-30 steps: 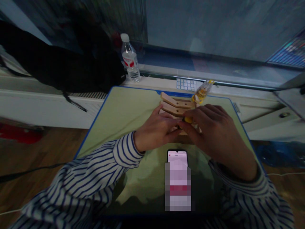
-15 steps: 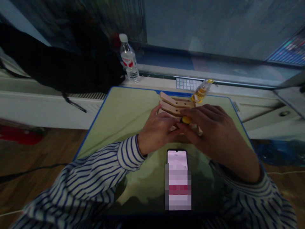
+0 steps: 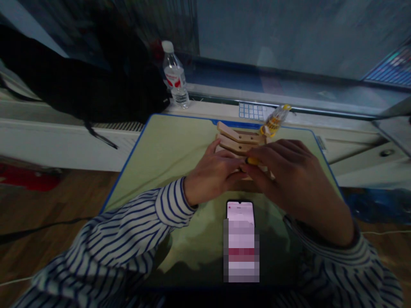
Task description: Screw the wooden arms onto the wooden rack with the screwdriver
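A small wooden assembly (image 3: 240, 146) of pale angled slats with drilled holes stands near the far side of the table. My left hand (image 3: 213, 171) grips its near left part, with the index finger stretched along a slat and the other fingertips close to my right hand. Between the thumb and fingers of my right hand (image 3: 285, 175) is a yellow-and-black handle (image 3: 252, 161), apparently a screwdriver's. Its shaft and tip are hidden by the fingers. Both hands meet at the near side of the wood, covering much of it.
A lit phone (image 3: 240, 209) lies on the blue-edged table (image 3: 180, 141) close to my body. Behind the wood is a clear, yellow-trimmed packet (image 3: 275, 121). A water bottle (image 3: 176, 77) and a black bag (image 3: 96, 90) rest on the sill by the window.
The view has shifted slightly. The yellow handle has turned a little in my right fingers, while my left hand keeps its place on the wood.
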A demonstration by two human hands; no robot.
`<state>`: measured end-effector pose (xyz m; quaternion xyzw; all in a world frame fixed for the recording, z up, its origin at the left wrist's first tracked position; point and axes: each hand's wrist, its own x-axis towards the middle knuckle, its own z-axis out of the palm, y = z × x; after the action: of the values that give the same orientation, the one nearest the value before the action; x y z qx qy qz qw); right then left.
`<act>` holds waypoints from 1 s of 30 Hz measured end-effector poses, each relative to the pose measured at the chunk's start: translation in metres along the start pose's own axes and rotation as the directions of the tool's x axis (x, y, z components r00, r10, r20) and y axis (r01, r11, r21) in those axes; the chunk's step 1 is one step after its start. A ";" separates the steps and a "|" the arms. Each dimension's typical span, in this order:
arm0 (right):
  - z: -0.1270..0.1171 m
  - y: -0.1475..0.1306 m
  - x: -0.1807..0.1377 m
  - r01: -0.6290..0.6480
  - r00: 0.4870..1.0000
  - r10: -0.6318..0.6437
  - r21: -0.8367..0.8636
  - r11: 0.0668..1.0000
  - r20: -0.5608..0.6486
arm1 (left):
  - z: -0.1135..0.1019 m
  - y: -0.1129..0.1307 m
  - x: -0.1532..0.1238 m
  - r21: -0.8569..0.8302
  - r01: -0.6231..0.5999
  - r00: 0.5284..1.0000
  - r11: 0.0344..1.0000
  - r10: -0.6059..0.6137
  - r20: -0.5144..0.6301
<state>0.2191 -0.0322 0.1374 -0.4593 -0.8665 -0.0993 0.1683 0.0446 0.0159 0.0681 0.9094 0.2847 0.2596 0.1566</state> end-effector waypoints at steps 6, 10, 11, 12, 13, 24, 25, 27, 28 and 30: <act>0.007 0.000 0.000 -0.033 0.998 0.032 -0.016 0.999 -0.055 | -0.003 -0.001 0.003 -0.036 -0.019 0.998 0.999 0.021 0.053; 0.009 0.000 0.001 -0.068 0.997 0.068 -0.004 0.998 -0.047 | -0.005 -0.001 0.004 -0.050 -0.028 0.997 0.998 0.031 0.073; 0.009 0.000 0.001 -0.072 0.996 0.072 0.000 0.997 -0.044 | -0.005 -0.001 0.004 -0.055 -0.026 0.997 0.998 0.030 0.078; 0.009 0.000 0.001 -0.074 0.996 0.074 0.003 0.997 -0.041 | -0.005 -0.001 0.004 -0.058 -0.025 0.997 0.998 0.029 0.078; 0.009 0.000 0.002 -0.073 0.997 0.073 0.005 0.997 -0.039 | -0.005 -0.001 0.004 -0.056 -0.022 0.997 0.998 0.026 0.072; 0.008 -0.001 0.002 -0.095 0.995 0.096 0.043 0.995 -0.010 | -0.003 -0.001 0.000 -0.004 0.049 0.997 0.999 -0.049 -0.056; 0.008 0.000 0.001 -0.087 0.996 0.088 0.060 0.994 -0.007 | -0.003 -0.001 0.000 -0.008 0.049 0.997 0.999 -0.050 -0.056; 0.005 0.000 0.000 -0.064 0.998 0.065 0.101 0.993 -0.002 | -0.003 -0.001 -0.001 -0.019 0.051 0.997 0.999 -0.052 -0.048; 0.003 0.000 -0.001 -0.049 0.999 0.050 0.122 0.991 -0.001 | -0.003 0.000 -0.001 -0.020 0.053 0.998 0.998 -0.054 -0.040; -0.001 0.000 -0.003 -0.020 1.000 0.020 0.153 0.988 0.004 | -0.004 0.000 0.000 -0.019 0.047 0.998 0.999 -0.048 -0.030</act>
<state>0.2209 -0.0345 0.1371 -0.4539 -0.8670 -0.0302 0.2032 0.0424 0.0160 0.0714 0.8968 0.3062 0.2723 0.1669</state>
